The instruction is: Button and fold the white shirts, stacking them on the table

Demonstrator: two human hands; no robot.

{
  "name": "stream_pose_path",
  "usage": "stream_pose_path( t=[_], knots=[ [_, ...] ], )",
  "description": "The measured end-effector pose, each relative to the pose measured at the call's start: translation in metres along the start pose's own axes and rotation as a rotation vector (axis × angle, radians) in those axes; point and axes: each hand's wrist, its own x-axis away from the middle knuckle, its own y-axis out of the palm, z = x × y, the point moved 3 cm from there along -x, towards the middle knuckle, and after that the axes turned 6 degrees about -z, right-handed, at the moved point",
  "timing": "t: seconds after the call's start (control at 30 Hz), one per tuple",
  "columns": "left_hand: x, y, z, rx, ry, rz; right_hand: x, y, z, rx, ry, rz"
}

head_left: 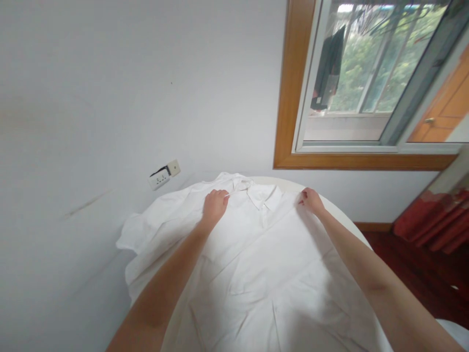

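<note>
A white collared shirt (256, 254) lies spread over a round white table (286, 184), its collar toward the far edge. My left hand (215, 208) pinches the shirt at the shoulder left of the collar. At the opposite shoulder, near the table's far right rim, my right hand (310, 199) has its fingers closed on the fabric. Creases run across the lower part of the shirt. More white cloth (146, 225) lies bunched to the left and hangs over the table's side; whether it is a separate garment I cannot tell.
A pale wall (146, 88) stands right behind the table, with a socket (159, 179) low on it. A wood-framed window (284, 98) is at the upper right. Red fabric (432, 220) hangs at the right above a dark red floor (399, 264).
</note>
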Motion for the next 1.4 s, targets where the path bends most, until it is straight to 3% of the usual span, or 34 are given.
stream_pose_path(
  t=[0.13,0.23,0.4,0.53,0.67,0.8,0.9,0.97,1.07,1.2,1.3,1.4],
  knots=[
    [0.039,-0.006,-0.005,0.237,0.068,0.105,0.047,-0.014,0.018,-0.273,-0.129,0.121],
    [0.079,-0.013,-0.006,0.383,0.112,0.077,0.092,-0.025,0.038,-0.411,-0.222,0.165],
    [0.147,-0.026,-0.001,0.434,0.279,-0.072,0.171,-0.035,0.064,-0.24,-0.338,0.098],
    [0.185,-0.022,0.0,0.38,0.41,-0.175,0.216,-0.027,0.074,-0.119,-0.434,0.015],
    [0.19,-0.024,0.001,0.367,0.405,-0.173,0.227,-0.037,0.065,-0.068,-0.517,0.072],
    [0.18,-0.052,-0.001,0.373,0.34,-0.106,0.235,-0.072,0.045,-0.002,-0.532,0.168],
    [0.188,-0.069,-0.004,0.388,0.316,-0.115,0.257,-0.09,0.041,0.037,-0.5,0.182],
    [0.204,-0.07,-0.004,0.392,0.326,-0.142,0.278,-0.088,0.045,0.087,-0.459,0.15],
    [0.233,-0.055,-0.002,0.376,0.389,-0.205,0.307,-0.069,0.053,0.211,-0.444,0.084],
    [0.256,-0.038,0.004,0.352,0.473,-0.305,0.325,-0.048,0.054,0.262,-0.478,-0.054],
    [0.248,-0.044,0.009,0.318,0.473,-0.348,0.319,-0.054,0.05,0.195,-0.5,-0.197],
    [0.22,-0.053,0.011,0.237,0.296,-0.279,0.293,-0.07,0.049,0.146,-0.37,-0.205]
  ],
)
